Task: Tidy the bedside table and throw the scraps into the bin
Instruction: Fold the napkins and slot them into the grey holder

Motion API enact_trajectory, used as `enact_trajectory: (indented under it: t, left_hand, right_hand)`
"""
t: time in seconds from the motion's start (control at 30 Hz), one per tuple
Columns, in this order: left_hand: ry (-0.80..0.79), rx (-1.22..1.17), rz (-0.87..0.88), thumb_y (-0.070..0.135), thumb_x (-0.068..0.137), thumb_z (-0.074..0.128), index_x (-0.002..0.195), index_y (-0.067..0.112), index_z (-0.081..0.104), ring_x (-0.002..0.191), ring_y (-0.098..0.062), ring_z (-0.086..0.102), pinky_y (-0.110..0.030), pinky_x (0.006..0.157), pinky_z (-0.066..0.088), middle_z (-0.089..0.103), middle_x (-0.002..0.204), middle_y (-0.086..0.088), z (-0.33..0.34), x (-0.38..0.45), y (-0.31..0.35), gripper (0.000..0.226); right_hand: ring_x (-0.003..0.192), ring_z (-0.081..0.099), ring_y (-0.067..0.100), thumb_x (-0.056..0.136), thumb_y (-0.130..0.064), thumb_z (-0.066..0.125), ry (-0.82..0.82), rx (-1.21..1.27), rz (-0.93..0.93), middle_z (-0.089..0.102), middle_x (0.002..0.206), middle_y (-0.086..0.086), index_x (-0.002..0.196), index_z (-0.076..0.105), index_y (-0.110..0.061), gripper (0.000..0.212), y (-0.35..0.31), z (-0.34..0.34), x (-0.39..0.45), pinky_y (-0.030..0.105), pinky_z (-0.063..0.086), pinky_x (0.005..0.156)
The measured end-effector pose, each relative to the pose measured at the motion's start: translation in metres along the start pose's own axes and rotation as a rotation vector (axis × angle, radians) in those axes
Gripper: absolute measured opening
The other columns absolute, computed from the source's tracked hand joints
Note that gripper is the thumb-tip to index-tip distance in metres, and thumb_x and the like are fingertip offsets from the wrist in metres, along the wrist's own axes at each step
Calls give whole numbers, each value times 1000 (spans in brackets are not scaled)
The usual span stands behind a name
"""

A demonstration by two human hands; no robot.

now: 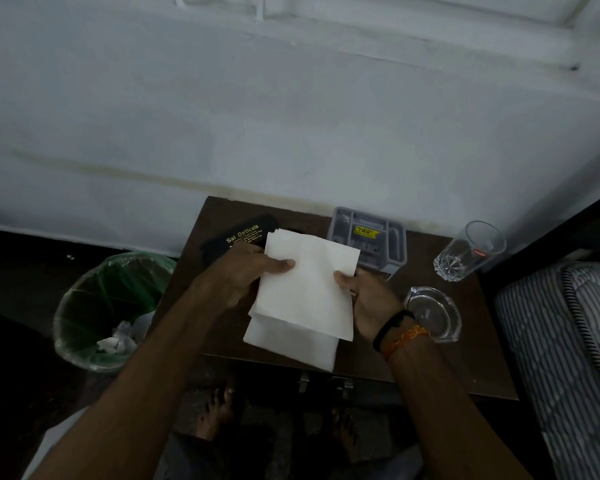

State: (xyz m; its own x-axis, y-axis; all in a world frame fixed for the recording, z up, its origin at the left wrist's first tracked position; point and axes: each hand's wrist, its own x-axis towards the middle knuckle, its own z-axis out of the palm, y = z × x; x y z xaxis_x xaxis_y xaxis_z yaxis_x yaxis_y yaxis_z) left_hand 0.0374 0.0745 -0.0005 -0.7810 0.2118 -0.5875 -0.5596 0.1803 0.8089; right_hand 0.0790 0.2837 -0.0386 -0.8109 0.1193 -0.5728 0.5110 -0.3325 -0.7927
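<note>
Holding white napkins [303, 292] over bedside table [471, 358]: L hand [246, 271] pinches left edge, R hand [364, 299] pinches right edge; bin [84, 306] w/ scraps [116, 341] at left.

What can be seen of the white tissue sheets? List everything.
The white tissue sheets are thin, soft-looking paper, flat and rectangular, layered so a lower sheet sticks out below the top one. Both hands hold them above the bedside table: the left hand grips the left edge, thumb on top, and the right hand pinches the right edge.
</note>
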Motion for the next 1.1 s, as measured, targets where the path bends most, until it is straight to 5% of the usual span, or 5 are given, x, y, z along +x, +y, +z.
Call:
enact_trajectory:
  t: [0.37,0.47,0.7,0.9,1.1]
  left_hand:
    - [-6,231,-20,-1,83,71,127,2,59,112,-34,61,-50,99,51,64,122,-17,3,0,-5,46]
    - [20,226,-14,-2,82,72,127,1,58,112,-34,60,-48,95,53,63,123,-17,2,1,-4,47]
    - [60,212,-33,-5,85,67,118,-6,57,78,-19,58,-14,44,51,62,109,-13,0,2,0,35]
    - [15,153,-13,-1,81,73,124,0,61,108,-29,60,-39,96,49,65,123,-15,-9,6,0,45]
    - [-141,-68,52,-2,86,65,115,8,68,104,-33,67,-45,93,53,72,112,-13,-3,-3,7,31]
  right_hand:
    - [105,66,37,88,0,64,38,-225,-2,69,116,19,117,66,1,30,16,8,3,50,52,96]
    - [101,68,33,88,-1,65,25,-250,-5,71,112,14,115,68,-3,28,16,9,-1,42,56,83]
    - [64,55,18,90,-25,68,108,-389,-55,59,73,5,93,67,-4,22,4,7,-7,24,44,54]
    - [76,65,19,85,-33,73,95,-373,-103,69,85,4,88,69,-8,25,-7,-2,-17,26,50,59]
    - [106,67,32,75,-17,75,-159,0,-12,71,116,14,119,66,-4,47,-16,-7,-24,42,58,86]
